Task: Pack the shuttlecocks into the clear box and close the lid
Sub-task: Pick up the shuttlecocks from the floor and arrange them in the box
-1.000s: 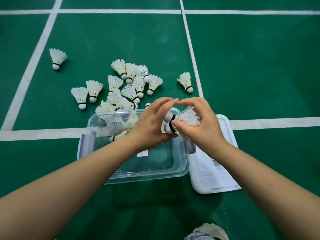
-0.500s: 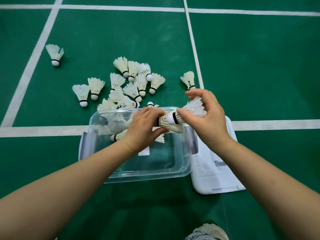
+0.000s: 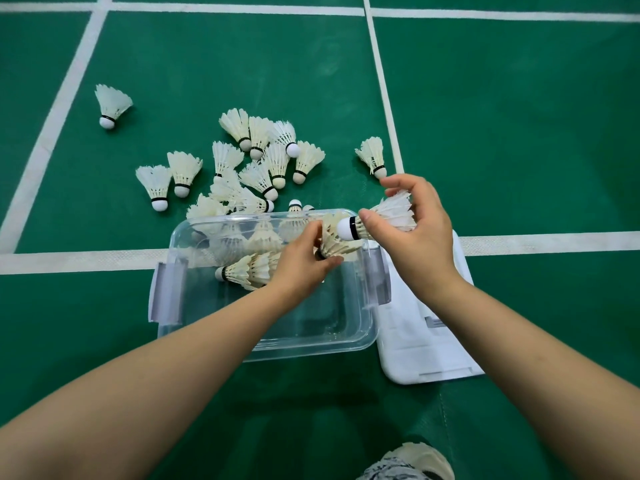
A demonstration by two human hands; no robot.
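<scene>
Holding one white feather shuttlecock with a white cork tip and black band (image 3: 388, 220) in my right hand (image 3: 419, 244), I have its skirt enclosed by curled fingers (image 3: 398, 183), with the thumb pressed beside the band. Its cork tip points left, above the far right corner of the clear rectangular plastic box (image 3: 263, 344). My left hand (image 3: 301, 268) grips a second white feather shuttlecock (image 3: 337, 239), fingers curled round its skirt, over the box interior. The cork tip of the first sits at the open mouth of that skirt; whether the two touch cannot be determined.

A nested row of white shuttlecocks (image 3: 246, 270) lies on its side inside the box, cork tip to the left.

The box stands on a green court floor (image 3: 519, 133), across a white court line (image 3: 554, 239). A flat white lid (image 3: 426, 355) lies on the floor just beside the box's right side. A grey latch flap (image 3: 166, 292) hangs open at the left end.

A cluster of loose white shuttlecocks (image 3: 256, 168) lies beyond the far wall. One lone shuttlecock (image 3: 110, 105) lies well apart, far left.
</scene>
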